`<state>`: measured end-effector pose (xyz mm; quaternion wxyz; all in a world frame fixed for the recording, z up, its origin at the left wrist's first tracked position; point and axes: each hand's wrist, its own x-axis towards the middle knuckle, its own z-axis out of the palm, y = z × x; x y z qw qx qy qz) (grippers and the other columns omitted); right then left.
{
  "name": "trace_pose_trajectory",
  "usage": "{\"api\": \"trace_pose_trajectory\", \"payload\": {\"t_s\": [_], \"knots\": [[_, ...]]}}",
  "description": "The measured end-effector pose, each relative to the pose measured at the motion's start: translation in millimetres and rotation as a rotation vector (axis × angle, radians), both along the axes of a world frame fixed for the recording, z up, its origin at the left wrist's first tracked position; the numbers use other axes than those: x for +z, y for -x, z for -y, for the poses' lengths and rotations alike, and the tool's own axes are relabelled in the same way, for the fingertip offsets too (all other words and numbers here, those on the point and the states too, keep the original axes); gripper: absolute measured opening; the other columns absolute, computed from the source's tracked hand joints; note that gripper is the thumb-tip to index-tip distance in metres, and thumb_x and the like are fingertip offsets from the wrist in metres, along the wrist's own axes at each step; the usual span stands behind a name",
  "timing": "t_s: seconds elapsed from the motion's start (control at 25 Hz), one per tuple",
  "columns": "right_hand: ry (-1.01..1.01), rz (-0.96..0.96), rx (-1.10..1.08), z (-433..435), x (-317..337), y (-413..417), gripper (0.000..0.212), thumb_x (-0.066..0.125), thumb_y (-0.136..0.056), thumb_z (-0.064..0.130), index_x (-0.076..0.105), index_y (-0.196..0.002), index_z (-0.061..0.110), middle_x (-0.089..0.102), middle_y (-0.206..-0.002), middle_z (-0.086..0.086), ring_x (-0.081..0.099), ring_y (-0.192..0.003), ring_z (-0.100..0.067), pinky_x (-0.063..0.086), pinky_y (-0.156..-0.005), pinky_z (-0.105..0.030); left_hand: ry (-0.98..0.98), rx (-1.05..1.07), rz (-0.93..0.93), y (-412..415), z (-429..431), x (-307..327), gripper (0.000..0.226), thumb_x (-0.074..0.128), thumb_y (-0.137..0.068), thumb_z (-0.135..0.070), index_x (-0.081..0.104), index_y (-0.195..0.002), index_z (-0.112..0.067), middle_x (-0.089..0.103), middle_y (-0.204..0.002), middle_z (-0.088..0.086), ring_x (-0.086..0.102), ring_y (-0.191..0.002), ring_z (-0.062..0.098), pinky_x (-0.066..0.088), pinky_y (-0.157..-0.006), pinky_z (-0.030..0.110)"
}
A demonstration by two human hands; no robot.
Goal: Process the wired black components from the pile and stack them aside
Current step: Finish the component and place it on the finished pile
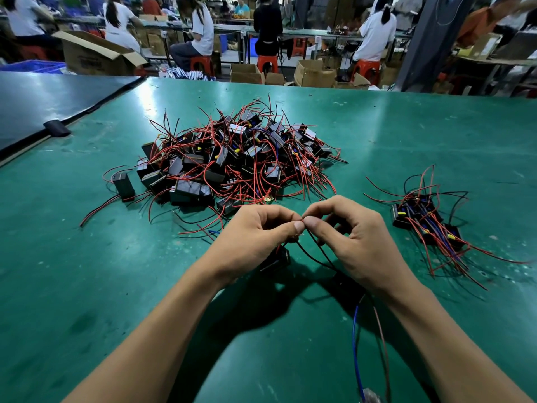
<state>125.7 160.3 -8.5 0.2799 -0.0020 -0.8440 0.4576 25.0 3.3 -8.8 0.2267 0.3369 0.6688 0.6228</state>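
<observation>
Left hand (255, 231): thumb and forefinger pinch the wire ends (303, 221).
Right hand (357, 237): pinches the same spot, tip to tip.
Component (276, 258): black block under the left hand, 6 o'clock of the pile (232, 161).
Handling: probably light and rigid; leads thin, floppy, snag-prone. Grip the block, not the leads.
Stack (427, 222): 3 o'clock, well apart.
Room: green table (406, 135) shows toward the stack; far edge at 12.
</observation>
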Motion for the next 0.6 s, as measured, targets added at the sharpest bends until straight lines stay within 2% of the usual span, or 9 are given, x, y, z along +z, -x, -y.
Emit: {"api": "trace_pose_trajectory", "payload": {"t_s": [0.2,0.4,0.6], "knots": [[-0.040,0.017,-0.018,5.1,-1.3,0.9,0.007,0.064,-0.096,0.014,0.064,-0.090,0.019,0.064,-0.075,0.003,0.059,-0.061,-0.020,0.049,-0.060,-0.038,-0.005,0.021,-0.017,-0.6,-1.3,-0.7,0.007,0.070,-0.088,-0.015,0.075,-0.088,-0.010,0.070,-0.072,-0.002,0.061,-0.071,0.005,0.048,-0.071,0.016],[0.081,0.087,-0.021,5.6,-3.4,2.7,0.016,0.059,-0.098,0.012,0.064,-0.086,0.020,0.060,-0.068,0.012,0.054,-0.060,-0.010,0.045,-0.062,-0.028,-0.011,0.061,-0.033,-2.1,-2.9,-3.7,0.006,0.073,-0.086,-0.016,0.076,-0.083,-0.012,0.069,-0.069,-0.003,0.057,-0.066,0.005,0.045,-0.065,0.016],[0.127,0.098,-0.021,4.4,-4.0,3.3,0.015,0.061,-0.098,0.014,0.066,-0.085,0.021,0.062,-0.067,0.005,0.055,-0.058,-0.009,0.046,-0.060,-0.023,-0.037,0.079,-0.029,-0.6,-2.5,-3.2,0.003,0.075,-0.084,-0.018,0.078,-0.083,-0.017,0.073,-0.072,0.001,0.062,-0.068,0.007,0.049,-0.068,0.018]]}}
